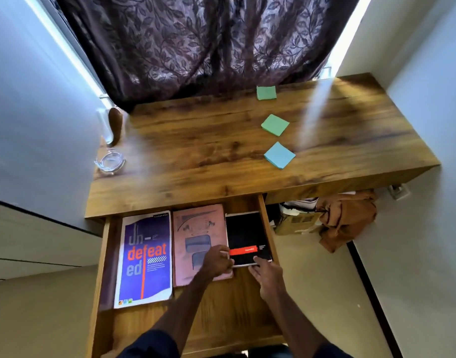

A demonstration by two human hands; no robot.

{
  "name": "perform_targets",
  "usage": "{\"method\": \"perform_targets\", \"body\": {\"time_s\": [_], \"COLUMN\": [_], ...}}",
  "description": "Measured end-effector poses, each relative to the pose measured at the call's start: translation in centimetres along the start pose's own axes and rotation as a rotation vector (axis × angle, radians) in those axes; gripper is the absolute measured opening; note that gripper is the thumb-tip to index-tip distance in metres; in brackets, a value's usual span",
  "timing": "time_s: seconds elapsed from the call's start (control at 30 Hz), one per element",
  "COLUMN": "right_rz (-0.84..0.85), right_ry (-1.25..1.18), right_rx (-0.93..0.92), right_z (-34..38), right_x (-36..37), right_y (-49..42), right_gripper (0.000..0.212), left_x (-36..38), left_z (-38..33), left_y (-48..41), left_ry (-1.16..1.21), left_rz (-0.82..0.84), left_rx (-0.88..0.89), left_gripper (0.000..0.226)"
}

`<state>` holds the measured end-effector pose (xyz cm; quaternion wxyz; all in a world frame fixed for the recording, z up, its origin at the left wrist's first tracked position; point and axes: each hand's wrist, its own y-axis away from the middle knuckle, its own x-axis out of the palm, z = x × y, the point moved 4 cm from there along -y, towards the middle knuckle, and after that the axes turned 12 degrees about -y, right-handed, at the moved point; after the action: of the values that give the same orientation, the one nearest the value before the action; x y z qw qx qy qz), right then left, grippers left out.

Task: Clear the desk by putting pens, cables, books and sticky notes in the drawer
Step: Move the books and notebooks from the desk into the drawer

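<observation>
Daylight beside curtain (195, 42), desk (221, 140) glare, soft blur

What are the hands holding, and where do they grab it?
The black book, at its near end: the left hand pinches the left edge, and the right hand touches the near right corner.

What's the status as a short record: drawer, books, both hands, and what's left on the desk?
drawer: open, three books side by side
books: purple book, pink book, black book
left hand: pinches black book's left edge
right hand: at its near edge, grip unclear
desk: far green pad, near green pad, blue pad
</observation>
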<state>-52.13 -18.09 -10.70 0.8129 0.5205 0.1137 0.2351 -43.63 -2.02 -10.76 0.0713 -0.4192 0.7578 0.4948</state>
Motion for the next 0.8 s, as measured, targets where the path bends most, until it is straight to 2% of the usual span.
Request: {"method": "perform_targets", "body": {"time_s": [0.07, 0.17, 0.33, 0.43, 0.6, 0.8], "right_rz": [-0.025, -0.034, -0.059, -0.084, -0.11, -0.063], "right_ry": [-0.023, -0.059, -0.091, -0.104, -0.105, -0.052], "right_rx": [0.063, 0.098, 0.09, 0.086, 0.024, 0.023], "right_z": [-2.0, -3.1, -3.4, -3.2, -2.8, -2.3], "right_x": [-0.3, 0.3, 1.5, 2.7, 5.5, 7.8], "right_y": [-0.1, -0.2, -1.3, -1.7, -1.9, -3.4], "right_gripper": [0.023, 0.021, 0.05, 0.061, 0.062, 0.052], "left_x": [1.7, 2.0, 0.5, -0.2, -0.5, -0.7], "left_z": [0.7, 0.3, 0.8, 1.3, 2.6, 2.9], "left_y": [-1.0, -1.1, -2.6, -3.0, -3.8, -4.4], "left_ry": [-0.081, -0.267, -0.491, -0.646, -0.789, -0.816], "left_rz": [0.06, 0.121, 0.105, 0.103, 0.076, 0.056], "left_rx": [0.042, 0.098, 0.187, 0.285, 0.448, 0.503], "left_gripper": [0.043, 0.045, 0.038, 0.05, 0.06, 0.059]}}
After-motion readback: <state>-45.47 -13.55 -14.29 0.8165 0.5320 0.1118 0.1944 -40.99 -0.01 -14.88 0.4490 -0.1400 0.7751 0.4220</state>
